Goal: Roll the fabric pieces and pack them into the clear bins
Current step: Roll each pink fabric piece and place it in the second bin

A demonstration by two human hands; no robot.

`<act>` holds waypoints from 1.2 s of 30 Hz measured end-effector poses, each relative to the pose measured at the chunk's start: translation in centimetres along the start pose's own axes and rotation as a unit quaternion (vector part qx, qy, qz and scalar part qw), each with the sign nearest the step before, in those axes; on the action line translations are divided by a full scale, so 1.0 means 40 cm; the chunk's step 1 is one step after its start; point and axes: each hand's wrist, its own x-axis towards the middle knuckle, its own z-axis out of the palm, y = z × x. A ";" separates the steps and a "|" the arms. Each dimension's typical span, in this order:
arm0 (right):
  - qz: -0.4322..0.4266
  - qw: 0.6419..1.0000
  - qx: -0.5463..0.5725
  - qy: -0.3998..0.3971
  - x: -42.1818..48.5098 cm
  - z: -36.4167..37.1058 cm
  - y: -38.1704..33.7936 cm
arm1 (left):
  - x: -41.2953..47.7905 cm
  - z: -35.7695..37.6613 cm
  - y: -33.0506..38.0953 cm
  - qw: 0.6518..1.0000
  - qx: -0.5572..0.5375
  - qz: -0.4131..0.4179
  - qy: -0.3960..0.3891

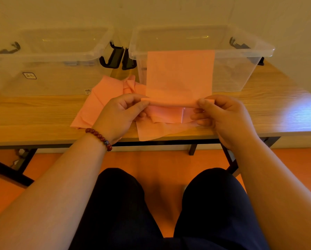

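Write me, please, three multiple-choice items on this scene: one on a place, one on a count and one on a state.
1. Where does the loose fabric pile lie?
A. On the floor. B. On the person's lap. C. On the table.
2. How many clear bins stand on the table?
A. One. B. Two. C. Three.
3. What state is the held fabric piece in?
A. Rolled at its near edge only. B. Fully rolled. C. Crumpled into a ball.

Answers:
1. C, the pile rests on the wood in front of the bins.
2. B, one stands at the left and one at the right.
3. A, the left hand and right hand pinch a thin roll while the rest spreads flat.
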 end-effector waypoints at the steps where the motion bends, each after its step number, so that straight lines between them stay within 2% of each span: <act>1: -0.001 1.000 -0.009 0.002 0.001 0.000 0.001 | 0.001 0.000 -0.001 1.000 0.003 0.001 0.002; 12: -0.013 1.000 0.005 0.010 0.003 -0.003 0.007 | 0.001 0.000 -0.003 0.999 0.033 0.000 0.007; 16: -0.013 0.999 -0.011 -0.028 -0.001 -0.010 0.004 | 0.001 0.001 0.000 1.000 -0.005 0.000 -0.003; 24: -0.018 1.000 -0.005 -0.014 0.003 -0.009 0.009 | -0.006 -0.001 0.004 0.999 -0.034 -0.003 -0.020; 33: -0.005 0.999 0.042 -0.031 0.000 -0.012 0.004 | -0.002 0.003 0.001 1.000 0.004 0.005 -0.002; 36: -0.013 0.999 0.020 -0.042 -0.003 -0.013 0.003 | 0.000 0.004 -0.001 1.000 0.010 0.003 -0.003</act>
